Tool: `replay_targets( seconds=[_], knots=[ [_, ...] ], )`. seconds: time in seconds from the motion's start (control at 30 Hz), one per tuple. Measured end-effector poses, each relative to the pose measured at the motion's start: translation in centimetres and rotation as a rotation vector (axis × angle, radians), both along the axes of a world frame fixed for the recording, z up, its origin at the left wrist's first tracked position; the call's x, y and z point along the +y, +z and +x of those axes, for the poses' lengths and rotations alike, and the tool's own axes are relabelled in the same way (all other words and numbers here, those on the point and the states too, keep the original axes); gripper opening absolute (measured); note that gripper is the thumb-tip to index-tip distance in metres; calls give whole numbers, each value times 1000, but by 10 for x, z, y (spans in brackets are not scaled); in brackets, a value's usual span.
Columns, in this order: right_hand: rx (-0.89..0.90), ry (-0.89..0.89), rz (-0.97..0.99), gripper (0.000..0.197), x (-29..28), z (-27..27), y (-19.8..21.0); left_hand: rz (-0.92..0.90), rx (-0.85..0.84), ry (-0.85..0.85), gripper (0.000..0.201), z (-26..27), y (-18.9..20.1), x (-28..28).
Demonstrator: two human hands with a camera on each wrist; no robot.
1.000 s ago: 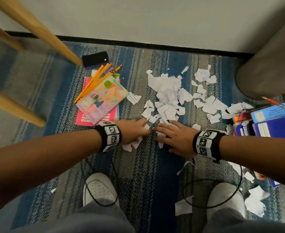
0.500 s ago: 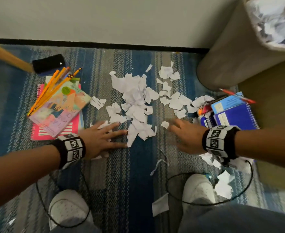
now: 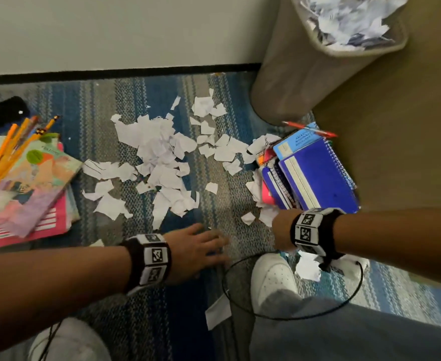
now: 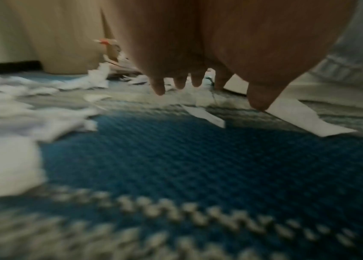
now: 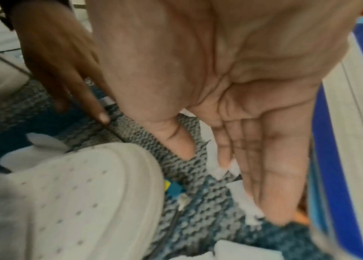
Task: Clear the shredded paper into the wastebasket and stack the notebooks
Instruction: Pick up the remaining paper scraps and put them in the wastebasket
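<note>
Left hand point(image 4: 209, 52) hovers over the rug point(image 4: 198, 167), fingers point(image 4: 159, 88) extended downward; paper scraps point(image 4: 31, 109) scattered left and beyond.

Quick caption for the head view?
Open left hand and right hand over scattered paper scraps beside the wastebasket.

Blue-grey striped carpet point(image 3: 105, 105), white wall point(image 3: 110, 29)

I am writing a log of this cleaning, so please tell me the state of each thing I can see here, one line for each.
Left hand: open, fingers spread low over the rug, holding nothing.
Right hand: open, palm flat, fingers straight, beside the blue notebooks.
Shredded paper: scattered on the rug, not yet cleared.
Wastebasket: upright, already holding paper scraps.
Blue notebooks: lying in a loose, uneven pile.
Pink notebooks: loosely piled, pencils on top.
Pencils: lying loose.
</note>
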State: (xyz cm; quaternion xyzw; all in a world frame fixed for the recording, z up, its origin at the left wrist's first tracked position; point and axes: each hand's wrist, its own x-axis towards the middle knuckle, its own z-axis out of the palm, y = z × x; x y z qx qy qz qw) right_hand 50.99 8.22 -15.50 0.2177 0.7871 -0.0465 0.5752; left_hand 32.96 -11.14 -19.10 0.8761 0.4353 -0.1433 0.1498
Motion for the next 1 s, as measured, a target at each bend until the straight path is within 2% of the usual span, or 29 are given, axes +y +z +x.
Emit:
replay_targets(
  seconds=[0.03, 0.1, 0.17, 0.2, 0.27, 0.33, 0.4, 0.47, 0.6, 0.7, 0.83, 1.0],
  knots=[
    [35, -53, 6, 41, -4, 5, -2, -1, -14, -13, 77, 17, -9, -4],
    [163, -122, -1, 58, -16, 14, -13, -6, -17, -60, 74, 38, -23, -8],
    [214, -160, -42, 68, -29, 17, -8, 6, -43, -74, 71, 38, -32, -1],
    [233, -181, -63, 64, -33, 17, -2, 21, -60, -57, 71, 34, -33, 8],
    [254, -165, -110, 42, -33, 19, 11, 59, -85, 11, 70, 24, -28, 35],
    [308, -131, -69, 30, -22, 26, 20, 84, -55, 91, 75, 14, -18, 67],
    [439, -115, 32, 31, -4, 32, 32, 157, -21, 153, 66, 11, -13, 96],
    [563, 1, 130, 45, 18, 37, 32, 198, -19, 207, 60, 15, -9, 120],
    [540, 249, 199, 70, 47, 32, 25, 163, 47, 248, 61, 22, -16, 153],
    [532, 286, 240, 79, 53, 31, 17, 120, 70, 220, 57, 20, -19, 165],
    [599, 260, 261, 83, 57, 23, 12, 143, 55, 225, 55, 28, -19, 174],
    [663, 289, 212, 75, 72, 20, 7, 87, 46, 276, 61, 41, -25, 180]
  ],
)
